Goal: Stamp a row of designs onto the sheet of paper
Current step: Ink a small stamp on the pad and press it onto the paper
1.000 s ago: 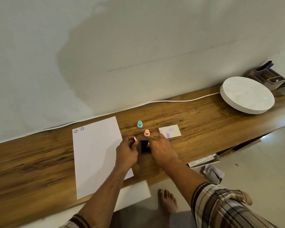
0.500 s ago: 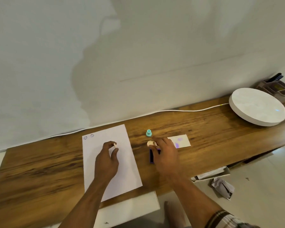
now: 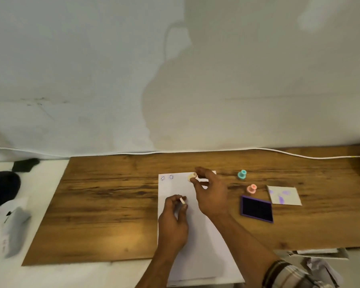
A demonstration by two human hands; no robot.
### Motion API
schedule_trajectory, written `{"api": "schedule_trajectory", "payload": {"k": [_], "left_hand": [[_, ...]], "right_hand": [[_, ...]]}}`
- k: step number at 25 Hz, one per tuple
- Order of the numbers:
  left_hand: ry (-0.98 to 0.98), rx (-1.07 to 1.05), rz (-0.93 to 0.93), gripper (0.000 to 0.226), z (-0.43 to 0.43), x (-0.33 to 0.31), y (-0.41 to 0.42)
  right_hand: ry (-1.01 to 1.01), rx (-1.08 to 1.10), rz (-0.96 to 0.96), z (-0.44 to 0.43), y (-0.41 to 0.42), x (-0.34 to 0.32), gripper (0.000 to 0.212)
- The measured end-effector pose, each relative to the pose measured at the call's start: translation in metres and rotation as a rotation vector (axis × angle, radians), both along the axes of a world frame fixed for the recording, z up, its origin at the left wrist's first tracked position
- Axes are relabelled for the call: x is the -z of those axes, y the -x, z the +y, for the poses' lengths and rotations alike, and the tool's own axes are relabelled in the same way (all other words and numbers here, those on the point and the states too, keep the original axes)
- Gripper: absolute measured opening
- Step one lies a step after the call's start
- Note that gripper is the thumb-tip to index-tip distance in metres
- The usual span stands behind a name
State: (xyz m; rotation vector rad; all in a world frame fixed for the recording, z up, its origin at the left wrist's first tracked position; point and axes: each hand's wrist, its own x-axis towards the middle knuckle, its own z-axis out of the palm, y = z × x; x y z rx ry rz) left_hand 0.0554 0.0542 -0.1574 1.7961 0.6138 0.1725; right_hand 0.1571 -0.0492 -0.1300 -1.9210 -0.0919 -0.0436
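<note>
A white sheet of paper (image 3: 197, 246) lies on the wooden table (image 3: 112, 204), with two small smiley prints (image 3: 166, 177) at its top left corner. My right hand (image 3: 211, 194) holds a small cream stamp (image 3: 192, 177) in its fingertips above the sheet's top edge, right of the prints. My left hand (image 3: 174, 221) rests over the sheet's middle, pinching a small white piece (image 3: 183, 200). A purple ink pad (image 3: 257, 208) lies open to the right, with a pink stamp (image 3: 252, 188) and a teal stamp (image 3: 242, 174) behind it.
A white card with purple smears (image 3: 284, 195) lies right of the ink pad. A white cable (image 3: 299, 155) runs along the table's back edge against the wall. Dark and grey items (image 3: 6, 194) sit off the table's left end. Crumpled paper (image 3: 318, 265) lies lower right.
My right hand left the ink pad and carried the cream stamp left over the sheet's top edge. My left hand stayed over the sheet with its small piece. The camera swung left.
</note>
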Motion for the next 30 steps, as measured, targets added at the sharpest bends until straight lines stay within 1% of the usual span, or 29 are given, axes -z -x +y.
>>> {"api": "schedule_trajectory", "payload": {"k": [2,4,7,9,11,13,15,17,21,30], "left_hand": [[0.059,-0.034,-0.020,0.029,0.003,0.002,0.000],[0.087,-0.048,-0.015,0.027,0.001,0.003,-0.003],[0.044,-0.048,-0.040,0.027,-0.002,0.006,-0.002],[-0.006,-0.027,-0.041,0.029,-0.004,0.006,0.011],[0.005,-0.016,0.023,0.028,-0.013,0.012,0.031],[-0.059,0.013,0.005,0.028,-0.011,0.005,0.032],[-0.091,0.044,-0.035,0.029,-0.004,0.001,0.013],[-0.093,0.068,-0.051,0.028,-0.002,-0.004,-0.001],[-0.114,0.086,-0.011,0.028,-0.004,-0.002,0.007],[-0.112,0.069,-0.034,0.032,-0.004,0.003,0.007]], "right_hand": [[0.000,-0.028,0.012,0.022,-0.003,0.008,0.026],[0.067,-0.077,-0.019,0.037,-0.010,0.014,0.024],[0.062,-0.074,0.012,0.042,-0.022,0.024,0.024],[0.092,-0.064,0.022,0.038,-0.014,0.036,0.024],[0.107,-0.066,0.094,0.032,0.002,0.051,0.022],[0.092,-0.064,0.077,0.034,0.003,0.048,0.020],[0.066,-0.043,0.058,0.041,-0.017,0.036,0.022],[0.058,-0.026,0.050,0.044,-0.032,0.027,0.024],[0.102,-0.036,0.068,0.048,-0.024,0.031,0.027],[0.174,-0.031,0.021,0.045,-0.021,0.037,0.026]]}}
